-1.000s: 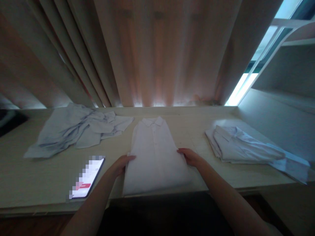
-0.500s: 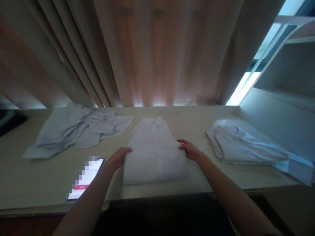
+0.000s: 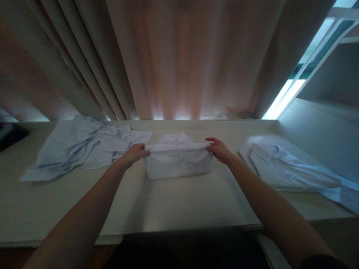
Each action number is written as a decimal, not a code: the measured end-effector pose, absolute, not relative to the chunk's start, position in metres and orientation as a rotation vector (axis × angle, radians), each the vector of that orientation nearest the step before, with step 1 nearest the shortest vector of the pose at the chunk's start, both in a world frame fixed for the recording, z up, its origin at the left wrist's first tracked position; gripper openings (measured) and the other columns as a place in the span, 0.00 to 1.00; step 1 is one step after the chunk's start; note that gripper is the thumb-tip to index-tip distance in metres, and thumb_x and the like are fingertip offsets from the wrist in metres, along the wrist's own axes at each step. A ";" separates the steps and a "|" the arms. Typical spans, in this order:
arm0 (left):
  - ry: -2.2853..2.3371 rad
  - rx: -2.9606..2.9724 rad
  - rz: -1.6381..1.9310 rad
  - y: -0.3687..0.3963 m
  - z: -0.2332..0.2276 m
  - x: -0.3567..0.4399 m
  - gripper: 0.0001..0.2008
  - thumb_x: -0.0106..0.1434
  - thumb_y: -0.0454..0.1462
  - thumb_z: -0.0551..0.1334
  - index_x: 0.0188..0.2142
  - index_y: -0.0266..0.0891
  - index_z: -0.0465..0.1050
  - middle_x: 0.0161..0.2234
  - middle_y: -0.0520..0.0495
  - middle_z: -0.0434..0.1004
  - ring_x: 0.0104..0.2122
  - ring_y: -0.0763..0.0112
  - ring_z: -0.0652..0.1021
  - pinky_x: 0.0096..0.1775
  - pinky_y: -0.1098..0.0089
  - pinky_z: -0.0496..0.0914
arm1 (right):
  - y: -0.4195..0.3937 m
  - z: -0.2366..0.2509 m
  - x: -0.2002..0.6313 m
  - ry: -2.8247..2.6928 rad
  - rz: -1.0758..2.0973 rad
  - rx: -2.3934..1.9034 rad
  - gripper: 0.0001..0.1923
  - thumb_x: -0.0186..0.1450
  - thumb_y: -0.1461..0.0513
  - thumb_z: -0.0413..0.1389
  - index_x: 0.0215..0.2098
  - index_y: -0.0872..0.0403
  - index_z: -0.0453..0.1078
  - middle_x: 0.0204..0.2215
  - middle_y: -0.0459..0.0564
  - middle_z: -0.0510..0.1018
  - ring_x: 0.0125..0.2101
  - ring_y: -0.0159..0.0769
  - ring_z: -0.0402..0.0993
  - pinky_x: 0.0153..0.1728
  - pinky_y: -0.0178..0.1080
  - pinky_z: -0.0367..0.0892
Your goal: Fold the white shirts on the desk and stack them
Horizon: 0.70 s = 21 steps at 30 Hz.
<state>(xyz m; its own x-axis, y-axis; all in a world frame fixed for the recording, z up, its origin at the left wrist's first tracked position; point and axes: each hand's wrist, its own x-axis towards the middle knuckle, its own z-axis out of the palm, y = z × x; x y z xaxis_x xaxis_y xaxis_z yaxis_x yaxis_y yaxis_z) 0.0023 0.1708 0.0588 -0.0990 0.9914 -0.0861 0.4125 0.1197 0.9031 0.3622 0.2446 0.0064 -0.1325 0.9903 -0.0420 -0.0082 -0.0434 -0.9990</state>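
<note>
In front of me is a white collared shirt (image 3: 179, 164), doubled over on the table so its front now forms a short, wide band. Its collar (image 3: 176, 138) points away from me and shows beyond the raised fold. My left hand (image 3: 138, 152) pinches the shirt at the fold's left end. At the right end my right hand (image 3: 219, 150) grips the same fold between thumb and fingers, with the index finger stretched out above the cloth.
A crumpled white garment (image 3: 84, 144) lies on the left of the pale table (image 3: 185, 205). To the right, folded white shirts (image 3: 288, 168) are stacked beside a white cabinet panel (image 3: 331, 127). Curtains (image 3: 174, 63) hang behind the table. A dark object (image 3: 12, 136) sits at far left.
Both hands have moved away from me, lifting the shirt, and its lower part is now folded up toward the collar. The phone at left is no longer visible.
</note>
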 end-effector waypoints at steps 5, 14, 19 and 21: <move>1.801 1.669 1.003 0.180 0.079 0.002 0.07 0.51 0.36 0.62 0.23 0.33 0.67 0.18 0.62 0.60 0.21 0.83 0.62 0.24 0.80 0.52 | 0.260 0.027 0.357 -1.279 1.211 -1.112 0.27 0.44 0.70 0.55 0.45 0.54 0.67 0.25 0.41 0.74 0.27 0.30 0.68 0.33 0.34 0.61; 1.841 1.418 0.986 0.038 -0.047 0.014 0.18 0.46 0.45 0.63 0.36 0.41 0.70 0.38 0.44 0.77 0.35 0.62 0.77 0.34 0.65 0.73 | 0.114 -0.077 0.421 -1.243 1.251 -1.369 0.24 0.51 0.63 0.55 0.47 0.51 0.63 0.41 0.51 0.77 0.40 0.37 0.73 0.40 0.39 0.66; 1.889 1.110 0.788 0.039 -0.044 0.011 0.21 0.51 0.48 0.58 0.38 0.35 0.70 0.31 0.41 0.77 0.29 0.62 0.77 0.30 0.64 0.72 | 0.118 -0.077 0.428 -1.370 1.180 -1.820 0.14 0.61 0.57 0.49 0.42 0.55 0.65 0.37 0.56 0.77 0.33 0.37 0.75 0.33 0.37 0.69; 1.851 1.086 0.755 0.055 -0.031 0.020 0.20 0.53 0.49 0.57 0.36 0.35 0.72 0.30 0.40 0.78 0.30 0.60 0.78 0.30 0.64 0.71 | 0.141 -0.070 0.412 -1.451 1.171 -1.873 0.15 0.62 0.54 0.49 0.39 0.57 0.67 0.34 0.57 0.78 0.32 0.38 0.75 0.30 0.38 0.69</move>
